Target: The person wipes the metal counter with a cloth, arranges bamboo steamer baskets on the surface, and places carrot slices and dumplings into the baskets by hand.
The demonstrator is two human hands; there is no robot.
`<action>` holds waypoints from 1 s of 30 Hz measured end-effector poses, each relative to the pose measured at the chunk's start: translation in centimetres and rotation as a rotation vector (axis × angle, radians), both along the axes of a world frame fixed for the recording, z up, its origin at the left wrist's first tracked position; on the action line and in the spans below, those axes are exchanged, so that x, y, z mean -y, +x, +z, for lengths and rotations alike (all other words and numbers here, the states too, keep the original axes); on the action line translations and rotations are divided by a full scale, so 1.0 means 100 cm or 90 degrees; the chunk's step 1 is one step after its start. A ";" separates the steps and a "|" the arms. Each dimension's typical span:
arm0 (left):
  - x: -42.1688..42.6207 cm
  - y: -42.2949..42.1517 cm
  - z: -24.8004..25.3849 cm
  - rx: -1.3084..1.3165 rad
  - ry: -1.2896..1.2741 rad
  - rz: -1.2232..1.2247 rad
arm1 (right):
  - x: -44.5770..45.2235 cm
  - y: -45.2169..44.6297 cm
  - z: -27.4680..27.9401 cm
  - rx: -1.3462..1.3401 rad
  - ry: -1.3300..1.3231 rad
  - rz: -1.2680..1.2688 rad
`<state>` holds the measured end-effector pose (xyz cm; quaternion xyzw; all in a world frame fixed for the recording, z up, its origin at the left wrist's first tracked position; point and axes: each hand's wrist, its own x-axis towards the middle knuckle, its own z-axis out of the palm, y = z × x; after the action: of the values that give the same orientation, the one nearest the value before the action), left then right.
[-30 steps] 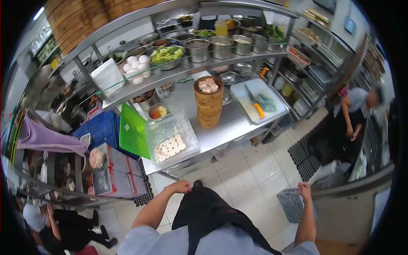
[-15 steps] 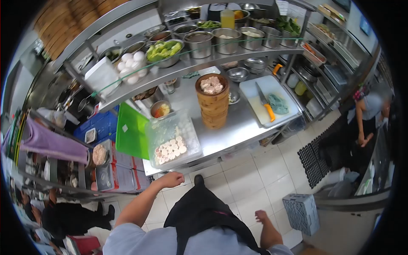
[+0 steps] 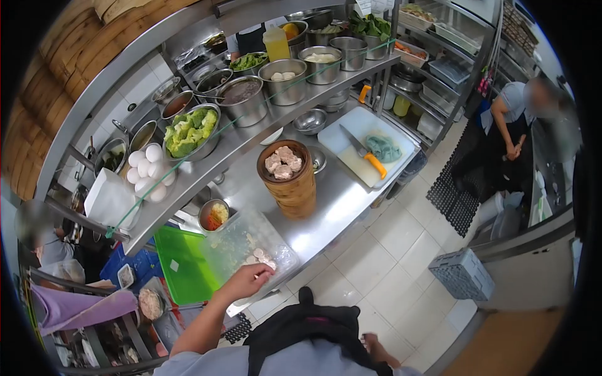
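Note:
My left hand [image 3: 248, 281] is over the near edge of a clear plastic tub [image 3: 235, 241], its fingers curled near pale round dumplings [image 3: 260, 255]; whether it holds anything is hidden. My right hand [image 3: 375, 346] hangs low beside the black apron, blurred, its fingers hard to make out. A stack of bamboo steamers [image 3: 293, 195] stands upright on the steel counter, with pink meat dumplings [image 3: 284, 163] in the top one. Left of the tub lies a green lid [image 3: 182, 266]. A small bowl of orange and yellow bits [image 3: 214, 215] sits behind the tub.
An orange-handled knife [image 3: 364, 152] and a teal cloth [image 3: 383, 149] lie on a white cutting board [image 3: 338, 133]. The shelf above holds eggs [image 3: 150, 169], broccoli [image 3: 191, 131] and several steel pots. A person [image 3: 514, 125] is at the right, another at far left. A grey crate [image 3: 461, 274] stands on the floor.
The view has moved closer to the counter and turned. My left hand has gone from beside the counter to over the tub. My right hand has dropped nearer my body.

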<state>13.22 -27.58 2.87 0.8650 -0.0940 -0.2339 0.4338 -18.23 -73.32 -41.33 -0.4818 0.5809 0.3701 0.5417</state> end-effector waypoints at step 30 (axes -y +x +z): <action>-0.081 -0.110 0.046 0.302 0.539 0.763 | -0.026 0.406 0.176 0.465 0.058 0.978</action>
<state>2.26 -19.52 7.44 0.8873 0.3976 0.2167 0.0871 22.38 -70.75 -23.74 -0.8089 -0.1340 0.4793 0.3130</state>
